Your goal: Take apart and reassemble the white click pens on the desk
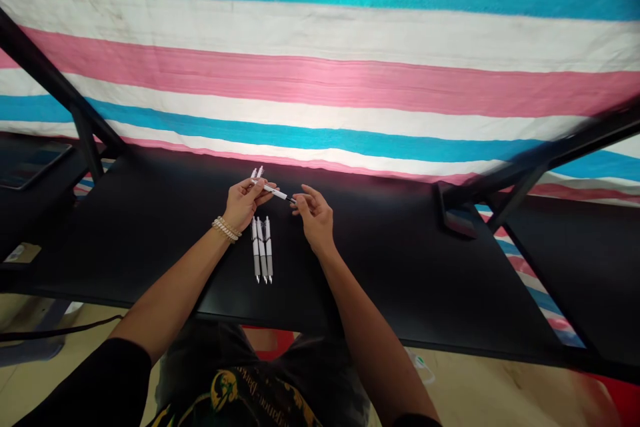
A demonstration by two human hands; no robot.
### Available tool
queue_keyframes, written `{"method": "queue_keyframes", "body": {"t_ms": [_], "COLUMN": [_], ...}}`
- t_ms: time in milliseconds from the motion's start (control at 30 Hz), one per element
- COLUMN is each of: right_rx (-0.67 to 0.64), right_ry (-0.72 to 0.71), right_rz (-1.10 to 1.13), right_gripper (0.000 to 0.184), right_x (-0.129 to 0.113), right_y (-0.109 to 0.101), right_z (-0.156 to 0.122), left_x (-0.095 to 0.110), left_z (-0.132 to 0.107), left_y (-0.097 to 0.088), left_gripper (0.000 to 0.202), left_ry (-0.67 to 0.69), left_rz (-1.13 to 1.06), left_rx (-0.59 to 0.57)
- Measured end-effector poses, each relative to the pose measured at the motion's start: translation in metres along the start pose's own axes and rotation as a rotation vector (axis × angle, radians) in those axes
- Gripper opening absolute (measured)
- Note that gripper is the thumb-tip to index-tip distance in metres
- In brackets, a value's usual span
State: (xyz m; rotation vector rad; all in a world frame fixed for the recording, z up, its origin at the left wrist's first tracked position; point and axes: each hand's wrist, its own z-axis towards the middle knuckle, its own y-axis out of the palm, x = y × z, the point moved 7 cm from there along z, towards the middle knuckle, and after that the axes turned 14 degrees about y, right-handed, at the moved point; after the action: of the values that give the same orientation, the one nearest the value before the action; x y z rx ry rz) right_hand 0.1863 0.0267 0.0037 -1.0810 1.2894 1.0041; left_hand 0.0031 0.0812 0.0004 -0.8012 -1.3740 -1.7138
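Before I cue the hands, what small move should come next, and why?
Probably the right hand should steady the thin dark end of the white pen that the left hand holds. That end sticks out toward the right hand, contact unclear; the three pens lying side by side have grey grips, while none shows on the held one.

Light glows brightest at the top centre of a striped sheet, fading to shadow in the upper right corner, while a black table below lies dim, a faint sheen near its front edge. White pens stand out pale against it. Wide-angle distortion bows the stripes and stretches the left sleeve; lettering on the shirt appears soft and underlit.
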Motion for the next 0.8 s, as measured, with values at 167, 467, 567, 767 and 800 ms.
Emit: {"method": "queue_keyframes", "body": {"t_ms": [167, 467, 567, 767, 800], "right_rx": [-0.032, 0.177, 0.264, 0.171, 0.147], "right_ry": [-0.061, -0.394, -0.380, -0.453, -0.472], "right_rz": [-0.156, -0.606, -0.484, -0.405, -0.412], "right_gripper": [0.026, 0.035, 0.031, 0.030, 0.030], "right_x": [-0.005, -0.029, -0.033, -0.042, -0.043], "right_y": [0.004, -0.004, -0.017, -0.004, 0.000], "right_z": [-0.003, -0.015, -0.012, -0.024, -0.027], "left_x": [-0.002, -0.002, -0.001, -0.003, -0.003], "left_z": [-0.001, 0.008, 0.012, 0.007, 0.005], "left_y": [0.001, -0.016, -0.026, -0.017, -0.014], "left_gripper": [0.037, 0.022, 0.012, 0.023, 0.024], "left_ry": [-0.008, 0.025, -0.007, -0.301, -0.341], "left_rz": [0.011, -0.109, -0.249, -0.528, -0.550], "left_rx": [-0.019, 0.119, 0.247, 0.329, 0.323]}}
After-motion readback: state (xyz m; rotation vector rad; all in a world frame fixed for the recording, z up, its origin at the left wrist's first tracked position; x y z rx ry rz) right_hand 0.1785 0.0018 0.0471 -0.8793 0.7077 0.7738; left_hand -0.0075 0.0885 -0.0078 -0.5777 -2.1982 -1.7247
